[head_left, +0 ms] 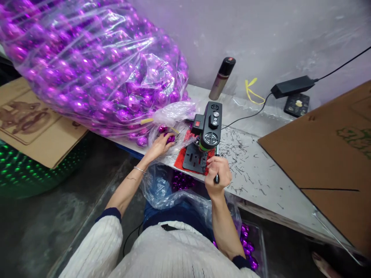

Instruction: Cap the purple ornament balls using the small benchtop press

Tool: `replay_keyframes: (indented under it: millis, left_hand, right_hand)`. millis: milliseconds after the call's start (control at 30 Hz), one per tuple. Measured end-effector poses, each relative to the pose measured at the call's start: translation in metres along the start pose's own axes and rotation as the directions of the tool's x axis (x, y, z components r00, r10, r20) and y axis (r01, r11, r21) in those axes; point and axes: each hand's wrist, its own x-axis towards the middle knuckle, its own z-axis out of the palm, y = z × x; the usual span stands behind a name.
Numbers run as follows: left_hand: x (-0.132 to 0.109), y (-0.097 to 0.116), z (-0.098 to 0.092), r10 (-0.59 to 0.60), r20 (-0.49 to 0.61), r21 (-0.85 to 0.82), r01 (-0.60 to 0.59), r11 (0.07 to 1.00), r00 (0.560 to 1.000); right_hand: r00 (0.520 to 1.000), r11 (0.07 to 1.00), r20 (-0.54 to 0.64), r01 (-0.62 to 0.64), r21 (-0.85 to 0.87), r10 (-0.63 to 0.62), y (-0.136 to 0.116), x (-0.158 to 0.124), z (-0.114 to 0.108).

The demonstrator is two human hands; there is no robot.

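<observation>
My left hand (159, 146) reaches into the mouth of a big clear plastic bag (95, 65) full of shiny purple balls, and its fingers curl round one purple ball (169, 137). My right hand (218, 170) is closed round the black lever handle (216, 178) of a small black bench press machine (209, 125). The machine stands on a black slotted base (194, 158) over a red mat (181, 161) on the grey table (261, 173).
Thin metal wire scraps litter the table by the machine. A spray can (222, 77), a yellow tie, a black power adapter (292, 86) and cable sit by the wall. Cardboard sheets lie at right (327, 154) and left (31, 123). A second bag of purple balls (179, 185) rests in my lap.
</observation>
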Motion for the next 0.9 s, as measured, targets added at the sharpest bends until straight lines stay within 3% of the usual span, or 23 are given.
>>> replay_keyframes:
  millis: [167,267,467,600,700,833,900]
  left_hand:
    - [0.014,0.000,0.020,-0.152,-0.227,-0.401,0.050,0.915,0.962]
    - [0.020,0.006,0.032,-0.198,-0.276,-0.486,0.042,0.873,0.940]
    - [0.019,0.015,0.044,-0.178,-0.243,-0.300,0.101,0.949,0.953]
    - [0.011,0.020,0.035,-0.100,-0.161,-0.084,0.087,0.993,0.982]
    - [0.005,0.024,0.027,-0.067,-0.113,-0.048,0.062,0.997,0.991]
    - [0.004,0.027,0.024,-0.106,-0.089,-0.290,0.076,0.954,0.990]
    - [0.005,0.030,0.026,-0.205,-0.137,-0.536,0.101,0.838,0.969]
  right_hand:
    - [1.000,1.000,-0.004,0.014,-0.017,-0.015,0.001,0.001,0.000]
    - [1.000,0.999,-0.004,0.019,-0.026,-0.019,0.001,0.001,0.000]
    - [1.000,0.998,-0.004,0.013,-0.055,-0.013,0.001,0.000,-0.001]
    - [1.000,0.999,0.001,0.010,-0.051,-0.010,0.001,0.002,-0.002]
    - [1.000,0.999,-0.004,0.009,-0.039,-0.009,0.001,0.002,-0.002]
    - [1.000,1.000,-0.008,0.002,-0.020,-0.002,0.003,0.000,-0.001]
    - [1.000,1.000,-0.005,-0.001,-0.012,0.001,0.003,-0.001,-0.001]
